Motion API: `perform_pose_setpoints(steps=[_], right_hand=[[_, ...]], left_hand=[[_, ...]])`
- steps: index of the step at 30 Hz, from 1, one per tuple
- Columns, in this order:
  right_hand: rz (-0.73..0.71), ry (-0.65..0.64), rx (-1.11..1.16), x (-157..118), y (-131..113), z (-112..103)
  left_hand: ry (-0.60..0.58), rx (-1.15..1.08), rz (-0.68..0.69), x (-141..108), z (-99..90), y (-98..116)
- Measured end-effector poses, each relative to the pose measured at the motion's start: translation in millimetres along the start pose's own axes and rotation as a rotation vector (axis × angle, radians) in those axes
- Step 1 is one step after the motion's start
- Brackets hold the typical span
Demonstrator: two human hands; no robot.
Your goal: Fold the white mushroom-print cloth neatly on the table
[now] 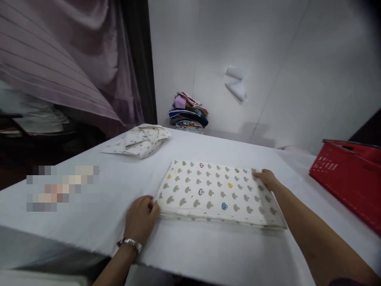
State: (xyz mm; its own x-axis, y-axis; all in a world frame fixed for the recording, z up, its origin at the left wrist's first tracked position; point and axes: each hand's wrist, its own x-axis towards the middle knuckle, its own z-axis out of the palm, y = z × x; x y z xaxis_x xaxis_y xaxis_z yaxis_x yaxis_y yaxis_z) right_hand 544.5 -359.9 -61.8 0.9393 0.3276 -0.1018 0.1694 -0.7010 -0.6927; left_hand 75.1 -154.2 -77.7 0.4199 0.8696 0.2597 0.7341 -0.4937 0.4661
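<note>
A folded white cloth with a print of grey and coloured mushrooms lies flat on the white table, its layers showing along the near edge. My left hand is closed on its near left corner, fingers curled and thumb against the fabric. A metal bracelet circles the left wrist. At the far right corner, my right hand pinches the cloth's edge between its fingers, with the forearm running along the cloth's right side.
Another white printed garment lies loosely folded at the table's far left. Behind the table, a pile of folded clothes stands by the wall. A red basket sits at the right. A pinkish curtain hangs at the left; a blurred patch covers something below.
</note>
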Motion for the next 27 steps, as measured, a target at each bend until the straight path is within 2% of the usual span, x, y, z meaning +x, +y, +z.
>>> perform_pose_setpoints(steps=[4,9,11,13,16,20,23,27], right_hand=[[-0.072,0.131,-0.22,9,9,8],[-0.076,0.117,-0.518,15,8,5],[-0.19,0.188,-0.588,10,-2,8],[-0.438,0.223,-0.585,-1,-21,20],[-0.827,0.047,-0.445,-32,-63,60],[-1.096,-0.331,-0.314,-88,-129,133],[-1.153,-0.494,-0.355,-121,-170,181],[-1.077,-0.509,-0.496,-137,-198,224]], left_hand=[[0.0,0.001,0.0,-3,-0.2,2],[0.01,-0.01,0.002,-5,-0.1,5],[0.013,-0.008,0.006,-6,0.4,5],[0.018,-0.007,0.004,-6,1.0,6],[0.014,-0.005,-0.006,-8,0.8,7],[0.009,-0.006,-0.024,-9,-1.4,10],[0.015,-0.012,-0.026,-10,-2.6,11],[0.028,-0.016,-0.007,-12,-1.7,11]])
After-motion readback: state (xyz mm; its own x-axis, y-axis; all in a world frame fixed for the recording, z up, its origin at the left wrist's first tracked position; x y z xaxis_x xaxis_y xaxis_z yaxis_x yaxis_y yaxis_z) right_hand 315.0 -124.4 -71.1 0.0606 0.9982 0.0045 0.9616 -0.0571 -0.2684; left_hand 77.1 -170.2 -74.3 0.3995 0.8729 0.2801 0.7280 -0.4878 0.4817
